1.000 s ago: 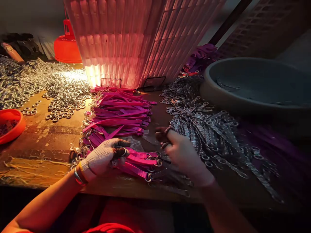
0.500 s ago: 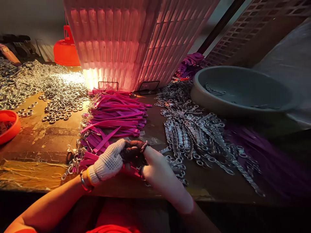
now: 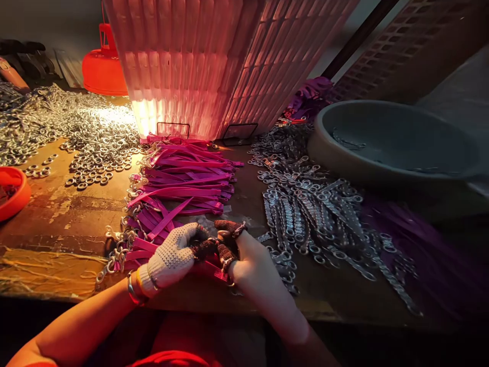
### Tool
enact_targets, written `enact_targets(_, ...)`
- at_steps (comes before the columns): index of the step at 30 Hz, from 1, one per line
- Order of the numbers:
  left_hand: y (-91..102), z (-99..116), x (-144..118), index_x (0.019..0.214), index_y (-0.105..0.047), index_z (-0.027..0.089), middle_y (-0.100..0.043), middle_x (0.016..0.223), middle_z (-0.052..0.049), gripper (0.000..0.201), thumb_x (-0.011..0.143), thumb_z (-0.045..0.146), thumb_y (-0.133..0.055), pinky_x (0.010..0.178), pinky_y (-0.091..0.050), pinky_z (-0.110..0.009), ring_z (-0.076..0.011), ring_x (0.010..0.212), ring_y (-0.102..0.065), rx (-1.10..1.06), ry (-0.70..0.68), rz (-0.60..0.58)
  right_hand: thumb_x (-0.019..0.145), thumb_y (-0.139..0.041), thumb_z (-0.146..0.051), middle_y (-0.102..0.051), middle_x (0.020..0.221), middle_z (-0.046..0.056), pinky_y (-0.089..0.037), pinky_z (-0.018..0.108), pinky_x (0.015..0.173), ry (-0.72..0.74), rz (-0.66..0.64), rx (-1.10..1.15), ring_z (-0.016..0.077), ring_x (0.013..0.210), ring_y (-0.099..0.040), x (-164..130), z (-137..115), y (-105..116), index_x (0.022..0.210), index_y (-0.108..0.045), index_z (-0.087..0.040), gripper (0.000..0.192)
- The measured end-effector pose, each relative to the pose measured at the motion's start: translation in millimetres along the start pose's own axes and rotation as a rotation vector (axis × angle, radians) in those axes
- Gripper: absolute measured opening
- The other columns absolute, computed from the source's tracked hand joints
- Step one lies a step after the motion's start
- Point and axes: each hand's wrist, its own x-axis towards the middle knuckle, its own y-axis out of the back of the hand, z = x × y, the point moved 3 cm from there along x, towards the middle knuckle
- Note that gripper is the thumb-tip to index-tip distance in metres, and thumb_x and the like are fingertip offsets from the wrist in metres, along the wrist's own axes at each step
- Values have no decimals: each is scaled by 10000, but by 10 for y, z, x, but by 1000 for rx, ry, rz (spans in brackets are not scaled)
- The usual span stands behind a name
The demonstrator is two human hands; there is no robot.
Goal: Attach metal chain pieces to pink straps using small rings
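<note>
Head view: my left hand [image 3: 171, 257] in a knit glove and right hand [image 3: 250, 260] meet fingertip to fingertip, both pinched on a pink strap [image 3: 208, 267] at the table's [image 3: 72, 214] near edge, lying left-right. Beyond, the pink strap pile [image 3: 187, 176] and metal clips [image 3: 305, 209]. No writing readable.

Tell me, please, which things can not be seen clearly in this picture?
Head view:
- What the left hand and right hand pinch: hidden by the fingertips.
- Pink strap: its middle is covered by both hands.
- Orange bowl: cut off by the left edge.
- Purple pile: dark, blurred.
- Grey basin: its contents are too dim.
</note>
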Motion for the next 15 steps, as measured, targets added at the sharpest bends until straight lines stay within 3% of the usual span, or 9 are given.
enact_targets(4, 40, 42, 81, 766, -586, 154, -565, 718, 0, 139, 839, 270, -612, 547, -359, -191, -86, 610, -456, 69, -73, -28, 687, -479, -79, -675, 1097, 116, -506, 361, 828, 127, -38, -393, 250, 943, -635, -13, -96, -19, 1160, -611, -195, 505)
enact_targets(9, 22, -2, 136, 723, -501, 173, -455, 553, 39, 266, 874, 380, -573, 417, -241, -191, -67, 452, -359, -81, 145, -69, 632, -545, -154, -635, 725, 94, -353, 315, 582, 254, -14, -735, 227, 659, -567, -1, -168, -30, 734, -602, -193, 124)
enact_targets(12, 8, -21, 210, 754, -512, 176, -461, 573, 44, 209, 869, 344, -560, 415, -259, -183, -65, 445, -369, -111, 176, -56, 709, -548, -180, -634, 650, 59, -261, 293, 536, 161, -91, -700, 180, 572, -537, 33, -118, 25, 721, -573, -204, 37)
enact_targets(15, 21, 45, 476, 785, -575, 159, -534, 631, 20, 81, 836, 211, -540, 466, -330, -181, -75, 501, -446, 69, 96, -87, 735, -504, -138, -623, 594, 31, -216, 290, 512, -13, -156, -639, 158, 510, -510, 70, 8, 142, 677, -513, -220, 101)
